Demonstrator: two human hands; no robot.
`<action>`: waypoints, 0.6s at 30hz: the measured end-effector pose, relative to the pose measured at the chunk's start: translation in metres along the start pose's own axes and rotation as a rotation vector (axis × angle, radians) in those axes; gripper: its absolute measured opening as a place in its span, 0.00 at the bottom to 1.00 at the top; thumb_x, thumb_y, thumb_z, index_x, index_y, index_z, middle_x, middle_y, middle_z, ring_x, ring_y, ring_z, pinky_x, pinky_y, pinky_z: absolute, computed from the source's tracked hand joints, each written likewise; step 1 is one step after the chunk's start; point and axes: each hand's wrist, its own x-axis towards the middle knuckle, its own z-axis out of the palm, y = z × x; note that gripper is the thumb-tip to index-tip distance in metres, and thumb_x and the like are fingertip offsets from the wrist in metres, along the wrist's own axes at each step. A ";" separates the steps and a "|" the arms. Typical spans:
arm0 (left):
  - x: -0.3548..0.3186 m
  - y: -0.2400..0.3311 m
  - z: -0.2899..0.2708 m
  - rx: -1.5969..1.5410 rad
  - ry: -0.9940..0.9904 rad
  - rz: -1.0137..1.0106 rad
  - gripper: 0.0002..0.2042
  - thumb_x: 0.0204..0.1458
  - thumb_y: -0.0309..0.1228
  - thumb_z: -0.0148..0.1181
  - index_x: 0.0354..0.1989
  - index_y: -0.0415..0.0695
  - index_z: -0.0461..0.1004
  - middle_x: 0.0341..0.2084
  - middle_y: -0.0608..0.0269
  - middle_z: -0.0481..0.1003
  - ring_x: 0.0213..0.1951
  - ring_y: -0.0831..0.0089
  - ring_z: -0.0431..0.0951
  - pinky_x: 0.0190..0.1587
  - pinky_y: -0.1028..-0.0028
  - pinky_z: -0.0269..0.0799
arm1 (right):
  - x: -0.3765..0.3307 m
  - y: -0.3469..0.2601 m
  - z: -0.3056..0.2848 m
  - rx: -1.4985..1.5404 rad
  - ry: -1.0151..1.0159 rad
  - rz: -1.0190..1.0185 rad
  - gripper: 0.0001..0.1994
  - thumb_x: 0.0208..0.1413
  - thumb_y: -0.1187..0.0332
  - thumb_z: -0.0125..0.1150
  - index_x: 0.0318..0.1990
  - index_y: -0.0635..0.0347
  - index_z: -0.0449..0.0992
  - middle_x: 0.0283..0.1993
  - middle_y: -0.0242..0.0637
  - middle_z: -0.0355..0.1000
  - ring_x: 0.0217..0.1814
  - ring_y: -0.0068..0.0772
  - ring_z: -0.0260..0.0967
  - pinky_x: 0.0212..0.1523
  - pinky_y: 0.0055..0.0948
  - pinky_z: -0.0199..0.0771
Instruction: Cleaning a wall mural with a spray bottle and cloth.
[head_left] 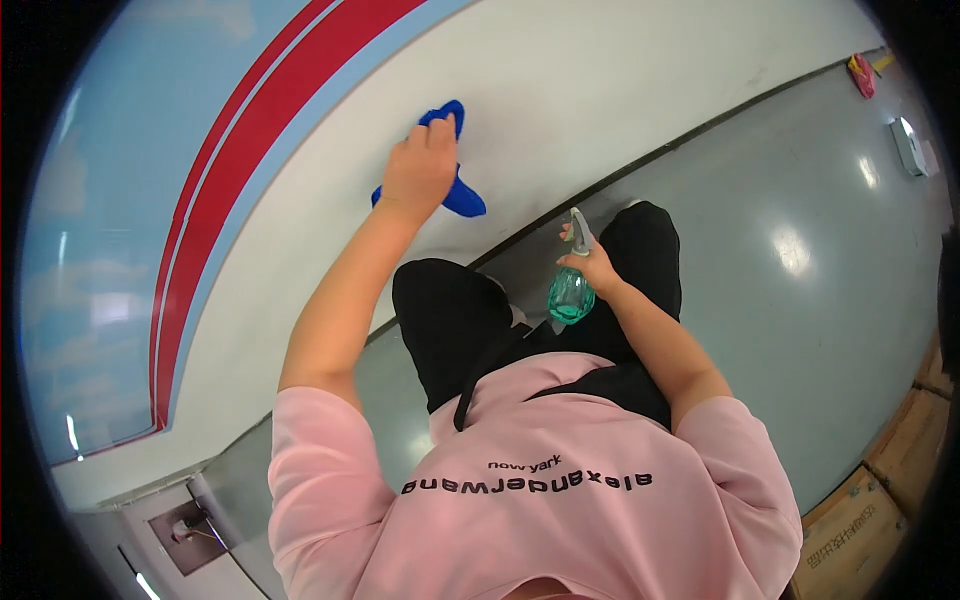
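My left hand (420, 168) is closed on a blue cloth (464, 198) and holds it against the white lower part of a wall (540, 130). Parts of the cloth stick out past my fingers above and below. My right hand (598, 268) grips a spray bottle (570, 298) by its neck, between my bent knees. The bottle is clear green with ridged sides, and its pale spray head (579, 230) points up toward the wall.
Above the white part, the wall has a light blue panel (120, 200) with red stripes (235, 150). A dark strip runs along its foot, beside the grey floor (760, 230). Farther off lie a red and yellow packet (861, 76) and a white box-like object (908, 147). Wooden crates (850, 530) stand at lower right.
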 end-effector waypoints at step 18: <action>-0.003 0.001 0.000 0.002 0.084 0.038 0.10 0.40 0.27 0.54 0.33 0.43 0.73 0.20 0.71 0.59 0.23 0.78 0.64 0.19 0.80 0.62 | -0.003 -0.007 0.002 0.008 -0.016 0.010 0.32 0.36 0.79 0.60 0.54 0.56 0.60 0.50 0.36 0.60 0.54 0.33 0.56 0.49 0.28 0.60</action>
